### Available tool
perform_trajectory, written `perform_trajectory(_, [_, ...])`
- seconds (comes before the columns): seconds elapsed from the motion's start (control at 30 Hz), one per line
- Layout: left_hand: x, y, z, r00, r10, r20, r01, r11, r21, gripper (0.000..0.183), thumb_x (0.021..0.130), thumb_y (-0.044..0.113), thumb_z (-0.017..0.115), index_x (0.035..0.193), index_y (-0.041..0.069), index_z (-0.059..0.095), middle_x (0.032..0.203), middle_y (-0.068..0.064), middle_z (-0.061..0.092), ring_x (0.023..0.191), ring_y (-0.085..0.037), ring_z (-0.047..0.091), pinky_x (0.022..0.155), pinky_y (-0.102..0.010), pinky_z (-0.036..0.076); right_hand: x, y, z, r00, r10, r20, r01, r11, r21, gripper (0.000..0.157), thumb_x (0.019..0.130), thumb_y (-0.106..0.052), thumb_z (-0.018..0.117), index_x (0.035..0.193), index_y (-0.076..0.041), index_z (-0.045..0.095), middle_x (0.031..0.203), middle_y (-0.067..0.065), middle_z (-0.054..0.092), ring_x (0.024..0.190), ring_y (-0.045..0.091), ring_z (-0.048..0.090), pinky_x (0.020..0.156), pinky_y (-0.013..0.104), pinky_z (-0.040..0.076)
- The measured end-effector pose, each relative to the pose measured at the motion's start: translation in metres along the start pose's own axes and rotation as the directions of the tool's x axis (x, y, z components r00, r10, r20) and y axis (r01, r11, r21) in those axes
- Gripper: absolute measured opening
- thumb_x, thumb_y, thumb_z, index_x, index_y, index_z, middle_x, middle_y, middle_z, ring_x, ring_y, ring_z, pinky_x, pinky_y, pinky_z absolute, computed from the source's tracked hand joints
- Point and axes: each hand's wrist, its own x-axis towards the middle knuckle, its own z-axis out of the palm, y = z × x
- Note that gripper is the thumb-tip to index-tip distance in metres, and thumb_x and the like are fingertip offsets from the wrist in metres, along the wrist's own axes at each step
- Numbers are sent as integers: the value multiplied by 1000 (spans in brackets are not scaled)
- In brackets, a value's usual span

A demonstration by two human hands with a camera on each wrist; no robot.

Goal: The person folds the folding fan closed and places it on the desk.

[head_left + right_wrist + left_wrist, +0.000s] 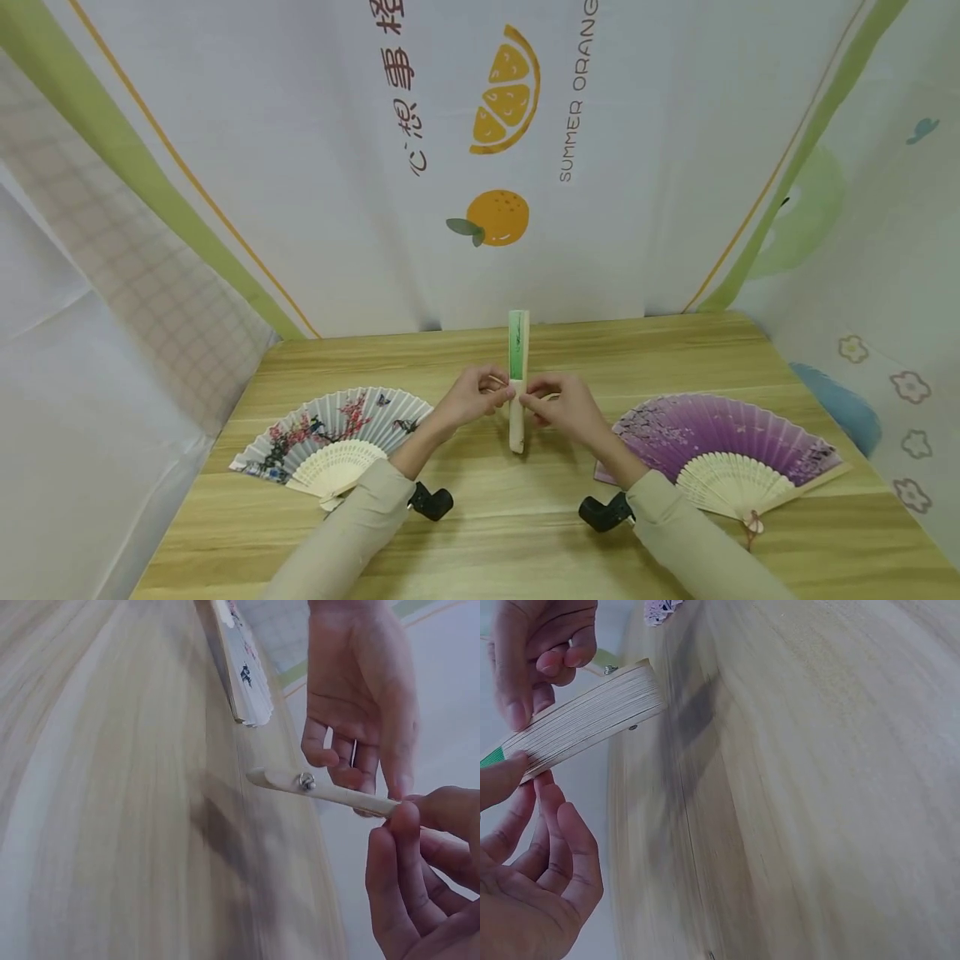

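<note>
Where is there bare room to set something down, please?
Bare table lies between both sleeves, and behind the white folding fan and purple folding fan. Crowded: centre, where left hand and right hand pinch the green folding fan.

Head view, white cloth (637, 208) at 12 o'clock: 2 lines of print, both running btm to top. Approx. 11 o'clock fr. ctr, dk reddish-brn Chinese chars (406, 115): 心想事 + a 4th at top edge, partly cut off, looks like 橙. Approx. 1 o'clock, thin brn caps (575, 104): "SUMMER ORANG", last letter right at top edge. Folded fan (517, 362), nr ctr: sm. dk marks (519, 333) on its green part, too tiny to read.
</note>
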Motion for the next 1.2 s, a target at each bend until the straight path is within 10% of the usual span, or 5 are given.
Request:
perform_trajectory(0.33, [-2,-7,1,999,41,13,-41,999,1,18,100,3,64,115,-6,60,98,-20,70,93,-47,65,71,-47,54,3,13,-5,998,60,1,-60,992,113,17,95,-3,71,106,11,69,94,17,70,70,41,68,67,51,59])
perform_trajectory(0.8, [0,-13,6,998,-37,-54,40,997,60,15,96,1,66,107,-8,61,93,-23,70,85,-39,68,69,-42,56,10,24,-4,989,38,144,-38,999,3,19,95,-3,70,109,9,65,87,14,69,64,28,64,58,37,57])
perform_trajectory(1.2, [3,-18,7,997,-71,-32,73,994,79,18,98,1,64,112,-8,57,92,-20,70,76,-36,68,68,-41,57,19,31,2,974,187,128,-191,981,21,20,96,-3,68,111,10,64,86,11,67,65,18,63,58,31,56])
